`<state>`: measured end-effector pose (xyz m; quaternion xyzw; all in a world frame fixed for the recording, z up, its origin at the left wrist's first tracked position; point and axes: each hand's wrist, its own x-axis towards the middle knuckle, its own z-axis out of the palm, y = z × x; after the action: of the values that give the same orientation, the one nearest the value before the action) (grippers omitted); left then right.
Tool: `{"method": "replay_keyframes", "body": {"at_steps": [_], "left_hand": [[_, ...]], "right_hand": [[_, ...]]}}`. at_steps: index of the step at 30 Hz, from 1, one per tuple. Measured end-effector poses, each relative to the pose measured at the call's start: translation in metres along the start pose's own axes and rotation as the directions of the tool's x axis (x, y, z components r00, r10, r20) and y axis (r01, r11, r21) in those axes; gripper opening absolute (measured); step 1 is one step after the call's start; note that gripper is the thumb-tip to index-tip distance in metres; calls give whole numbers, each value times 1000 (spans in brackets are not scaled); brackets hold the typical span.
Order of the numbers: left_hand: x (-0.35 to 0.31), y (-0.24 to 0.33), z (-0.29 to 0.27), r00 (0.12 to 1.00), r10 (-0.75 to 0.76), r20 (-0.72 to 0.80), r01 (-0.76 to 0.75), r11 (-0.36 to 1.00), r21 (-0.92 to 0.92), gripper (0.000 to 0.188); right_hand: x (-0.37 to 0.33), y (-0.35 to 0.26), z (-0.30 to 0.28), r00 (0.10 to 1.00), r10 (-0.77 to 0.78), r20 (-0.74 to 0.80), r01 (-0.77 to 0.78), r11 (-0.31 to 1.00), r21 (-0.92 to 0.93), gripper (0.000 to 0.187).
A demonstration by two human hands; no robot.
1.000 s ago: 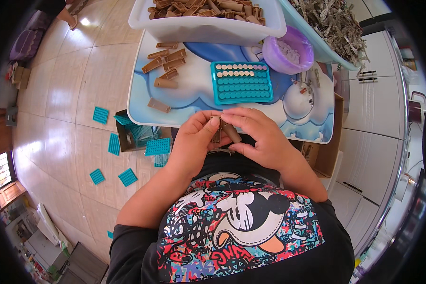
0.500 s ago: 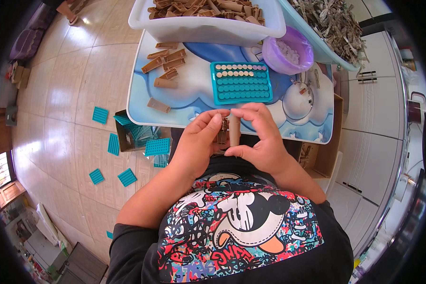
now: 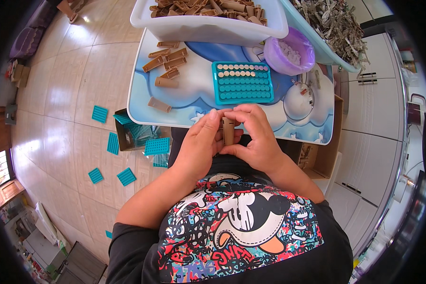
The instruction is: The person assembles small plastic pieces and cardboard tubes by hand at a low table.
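Just off the table's near edge, a brown plastic casing (image 3: 228,131) stands upright between my hands, its long outer face toward me. My left hand (image 3: 201,142) is closed round its left side, fingers showing behind it. My right hand (image 3: 258,137) grips it from the right, with fingertips at the top and thumb near the bottom. What lies inside the casing is hidden. Beyond my hands lies a teal tray (image 3: 244,88) of round cells, its back rows partly filled with pale discs. Loose brown casing halves (image 3: 166,83) lie to the left on the table.
A white bin (image 3: 213,31) heaped with brown casings stands at the back. Beside it are a purple-lined bowl (image 3: 288,52) of small white pieces and a light-blue tub (image 3: 317,45) of metallic strips. Teal trays (image 3: 157,146) lie left, above a box and on the floor.
The right hand's brown half has come against the part in my left hand, covering the metal-looking insides that showed before. My hands have drawn closer together.
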<state>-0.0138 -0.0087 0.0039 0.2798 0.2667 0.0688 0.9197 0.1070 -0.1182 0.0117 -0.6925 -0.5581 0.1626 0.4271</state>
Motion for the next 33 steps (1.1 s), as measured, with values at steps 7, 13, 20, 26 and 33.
{"method": "replay_keyframes", "body": {"at_steps": [7,13,20,26,33], "left_hand": [[-2,1,8,999,46,7,-47,988,149,46],[-5,-5,5,955,265,132,-282,681,676,60],[-11,9,15,941,296,161,-292,474,831,51],[-8,6,11,954,288,89,-250,591,767,23],[-5,-3,9,842,515,160,-437,477,763,13]], "right_hand": [[0,4,2,998,-45,-33,45,999,-10,67],[-1,12,-13,998,49,-27,-44,986,160,42],[-13,24,-11,981,191,-41,-159,902,402,36],[-15,13,-9,924,383,-13,-222,564,795,32],[-16,11,-3,935,347,-76,-193,674,713,25]]}}
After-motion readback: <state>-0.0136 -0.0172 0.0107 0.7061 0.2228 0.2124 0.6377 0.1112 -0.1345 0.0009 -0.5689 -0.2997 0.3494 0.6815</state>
